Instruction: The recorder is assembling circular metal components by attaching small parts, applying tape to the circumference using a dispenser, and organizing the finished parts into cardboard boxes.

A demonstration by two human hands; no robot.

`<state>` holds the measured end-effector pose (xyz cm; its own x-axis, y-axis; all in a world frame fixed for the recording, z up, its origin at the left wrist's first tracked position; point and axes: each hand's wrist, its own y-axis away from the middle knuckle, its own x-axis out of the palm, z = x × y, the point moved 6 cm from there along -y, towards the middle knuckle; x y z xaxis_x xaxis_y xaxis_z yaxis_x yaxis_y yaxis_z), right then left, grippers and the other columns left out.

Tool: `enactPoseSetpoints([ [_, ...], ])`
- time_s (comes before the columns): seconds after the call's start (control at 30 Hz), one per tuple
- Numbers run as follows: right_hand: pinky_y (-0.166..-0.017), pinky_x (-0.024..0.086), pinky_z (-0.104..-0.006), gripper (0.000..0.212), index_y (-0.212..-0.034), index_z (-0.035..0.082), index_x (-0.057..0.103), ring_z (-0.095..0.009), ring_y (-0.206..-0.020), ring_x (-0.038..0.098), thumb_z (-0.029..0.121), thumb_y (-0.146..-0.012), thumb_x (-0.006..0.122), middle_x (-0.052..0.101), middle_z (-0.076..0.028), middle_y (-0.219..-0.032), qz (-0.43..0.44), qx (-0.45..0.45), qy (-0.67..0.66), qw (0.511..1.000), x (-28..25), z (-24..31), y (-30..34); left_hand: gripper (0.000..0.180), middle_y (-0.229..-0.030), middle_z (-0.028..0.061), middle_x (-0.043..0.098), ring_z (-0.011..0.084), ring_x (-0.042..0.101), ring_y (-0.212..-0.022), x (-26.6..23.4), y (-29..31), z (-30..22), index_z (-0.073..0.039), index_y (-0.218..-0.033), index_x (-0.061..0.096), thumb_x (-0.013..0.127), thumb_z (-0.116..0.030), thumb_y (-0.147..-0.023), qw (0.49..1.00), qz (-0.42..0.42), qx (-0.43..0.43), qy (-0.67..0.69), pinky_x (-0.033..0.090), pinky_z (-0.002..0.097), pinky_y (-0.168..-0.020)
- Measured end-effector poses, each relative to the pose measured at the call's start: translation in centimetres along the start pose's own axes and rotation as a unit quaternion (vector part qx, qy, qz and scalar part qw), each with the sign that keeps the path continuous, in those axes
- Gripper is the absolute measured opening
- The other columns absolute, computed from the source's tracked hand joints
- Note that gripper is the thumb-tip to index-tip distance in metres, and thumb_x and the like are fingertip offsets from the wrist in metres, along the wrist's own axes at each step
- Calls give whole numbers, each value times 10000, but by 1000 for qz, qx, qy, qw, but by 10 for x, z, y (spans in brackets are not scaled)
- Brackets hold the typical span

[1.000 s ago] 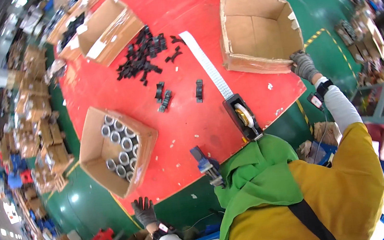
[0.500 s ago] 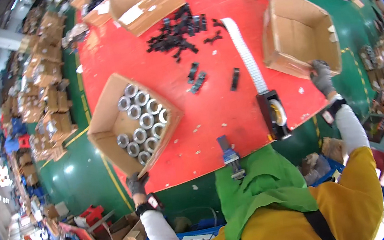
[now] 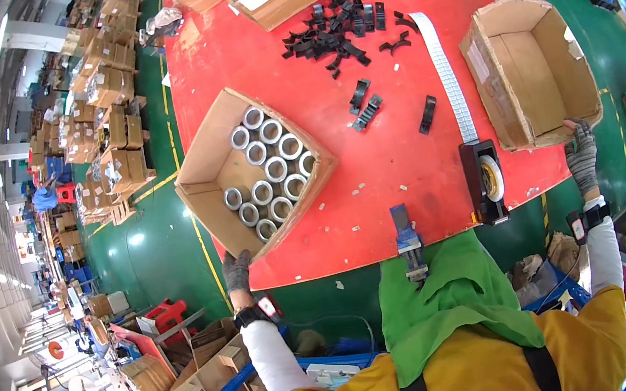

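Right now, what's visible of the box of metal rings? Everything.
The box is brown cardboard, open-topped, set at an angle on the red table near its left edge. Round silvery rings, apparently metal, sit inside, mostly toward the right, leaving some bottom bare. The left hand, gloved in grey, is at the near corner; its grip is unclear.

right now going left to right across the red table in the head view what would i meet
Box of metal rings, blue tool, lone black clip, black dispenser, open cardboard box.

2 hands (image 3: 238, 272) (image 3: 582, 157), 2 nearest cartons (image 3: 214, 223) (image 3: 531, 80), 13 rings (image 3: 284, 171) show.
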<state>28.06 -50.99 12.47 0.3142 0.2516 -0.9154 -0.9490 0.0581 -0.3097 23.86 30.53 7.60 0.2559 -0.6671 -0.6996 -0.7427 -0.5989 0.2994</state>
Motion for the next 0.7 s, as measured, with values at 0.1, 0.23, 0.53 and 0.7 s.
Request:
enactPoseSetpoints([
  [0.1, -828, 431, -335, 349, -1019, 62, 571, -260, -916, 543, 7, -675, 545, 572, -102, -1010, -20, -9, -81, 997, -2, 59, -14, 475, -1029, 161, 600, 262, 588, -922, -23, 6, -59, 16, -1167, 505, 661, -199, -774, 970, -100, 152, -163, 476, 352, -814],
  [0.23, -687, 431, -323, 196, -887, 84, 597, -230, -706, 516, 53, -700, 549, 579, -72, -914, 63, 83, -255, 961, 61, 84, -15, 427, -1111, 192, 551, 315, 557, -980, 2, -13, -85, -1, -1138, 538, 645, -207, -780, 951, -45, 228, -206, 439, 364, -872],
  [0.53, -863, 415, -410, 249, -904, 76, 602, -307, -983, 517, 215, -697, 613, 579, -101, -1033, 128, -188, -31, 973, 71, 243, -140, 262, -968, 195, 571, 378, 553, -864, 77, 13, -93, -31, -1007, 565, 508, -243, -865, 921, 36, 343, -183, 453, 415, -744],
  [0.7, -975, 354, -439, 574, -1223, 87, 501, -361, -1193, 408, 419, -766, 602, 371, -197, -1338, 228, -115, 12, 967, 194, 263, -244, 235, -739, 142, 577, 346, 566, -710, 83, 34, -108, -48, -775, 595, 465, -218, -872, 918, -43, 338, -201, 447, 422, -602],
])
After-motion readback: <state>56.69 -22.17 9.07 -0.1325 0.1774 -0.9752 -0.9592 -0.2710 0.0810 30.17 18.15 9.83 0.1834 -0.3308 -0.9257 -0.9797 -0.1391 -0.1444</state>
